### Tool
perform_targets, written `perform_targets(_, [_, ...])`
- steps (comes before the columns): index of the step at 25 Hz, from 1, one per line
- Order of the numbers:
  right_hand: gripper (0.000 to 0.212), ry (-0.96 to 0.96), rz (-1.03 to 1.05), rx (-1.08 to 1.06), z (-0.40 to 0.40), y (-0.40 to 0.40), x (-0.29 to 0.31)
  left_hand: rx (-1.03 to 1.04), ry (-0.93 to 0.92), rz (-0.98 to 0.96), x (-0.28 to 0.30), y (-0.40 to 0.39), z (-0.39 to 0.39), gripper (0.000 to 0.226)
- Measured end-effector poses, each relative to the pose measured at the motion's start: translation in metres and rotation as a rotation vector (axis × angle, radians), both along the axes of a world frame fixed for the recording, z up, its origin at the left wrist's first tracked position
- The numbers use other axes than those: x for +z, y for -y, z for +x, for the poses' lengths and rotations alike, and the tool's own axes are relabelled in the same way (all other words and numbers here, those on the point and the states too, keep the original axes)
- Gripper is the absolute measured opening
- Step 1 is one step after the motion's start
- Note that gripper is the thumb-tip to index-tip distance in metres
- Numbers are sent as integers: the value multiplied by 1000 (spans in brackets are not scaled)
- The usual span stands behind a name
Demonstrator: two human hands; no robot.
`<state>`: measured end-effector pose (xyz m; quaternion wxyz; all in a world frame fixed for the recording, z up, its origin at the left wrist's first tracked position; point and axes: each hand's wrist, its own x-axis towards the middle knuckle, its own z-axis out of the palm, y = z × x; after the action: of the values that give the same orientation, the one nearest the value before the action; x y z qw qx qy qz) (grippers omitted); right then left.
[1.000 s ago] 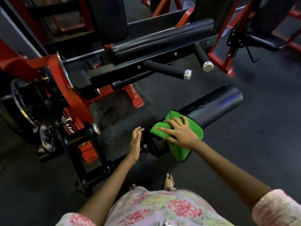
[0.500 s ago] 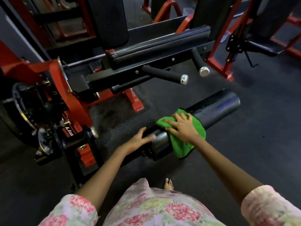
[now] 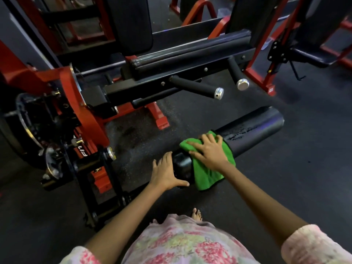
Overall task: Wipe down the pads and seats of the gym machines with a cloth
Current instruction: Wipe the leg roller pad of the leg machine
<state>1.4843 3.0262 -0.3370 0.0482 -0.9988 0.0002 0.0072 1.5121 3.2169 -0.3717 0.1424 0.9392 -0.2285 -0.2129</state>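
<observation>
My right hand (image 3: 210,153) lies flat on the green cloth (image 3: 209,168), fingers spread and pressing it onto the black roller pad (image 3: 253,132); the cloth drapes over the pad and hangs down below my palm. A moment ago my left hand (image 3: 165,173) was off the pad; now it cups the pad's near end, fingers apart along the end cap and thumb under its lower edge, steadying it. The cloth has crept a little farther up the pad, away from my left fingers. Beyond my right fingertips the pad shows streaky wet marks, so I judge that stretch not yet wiped dry. With the roller braced, I can push the cloth toward the far end. The two handles (image 3: 196,86) sit well beyond my fingers, untouched
</observation>
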Motion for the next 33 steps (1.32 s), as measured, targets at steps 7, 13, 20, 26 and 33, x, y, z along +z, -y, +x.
perform_targets(7, [46, 181, 23, -21, -28, -58, -21, -112, 244, -89, -19, -3, -46, 113])
perform_targets(13, [46, 83, -3, -378, -1, -2, -5, 6, 38, -522, -21, -26, -23, 111])
perform_targets(20, [47, 167, -24, 237, -31, -40, -20, 307, -516, -725, -26, -29, 1, 119])
perform_targets(26, [46, -30, -18, -185, 7, -31, 5, 308, -612, -757, -13, -28, 9, 102])
perform_targets(33, [47, 120, -49, 261, -19, -15, -15, 442, -695, -833, -3, -21, 15, 92])
